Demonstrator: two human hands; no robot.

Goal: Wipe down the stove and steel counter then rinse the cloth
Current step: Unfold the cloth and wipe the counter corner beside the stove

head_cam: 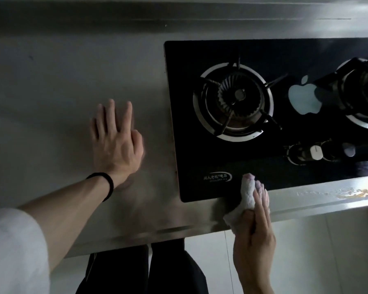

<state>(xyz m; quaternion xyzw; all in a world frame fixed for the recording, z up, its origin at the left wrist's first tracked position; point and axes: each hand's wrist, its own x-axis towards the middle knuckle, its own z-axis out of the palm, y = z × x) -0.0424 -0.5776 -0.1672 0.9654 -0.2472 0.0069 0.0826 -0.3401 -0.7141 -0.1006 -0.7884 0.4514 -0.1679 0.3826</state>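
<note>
A: Head view. Where's the cloth?

B: Crumpled white terry cloth (247, 195) is under the right hand (254, 236), at the near edge of the black glass two-burner gas stove (200, 158). It straddles the stove's front edge and the brushed steel table (51, 81). Cloth's far end sticks out past the fingertips onto the glass; near end bunches out under the thumb side, over the table's front lip.

A: Right hand state?

B: Fingers together, laid flat along the cloth, thumb tucked against it. Pressing it down and gripping.

A: Left?

B: Left hand (115, 143) is palm down on the bare table, just left of the stove, fingers spread, holding nothing. Well apart from the cloth. Black band (106, 183) on the wrist, pale sleeve (13, 251) pushed up the forearm.

A: Stove surface?

B: Left burner with steel ring and black grate (233, 101) is beyond the cloth. Control knobs (314, 152) to its right. Yellowish smear (353, 193) on the table's front strip, right of the hand.
</note>
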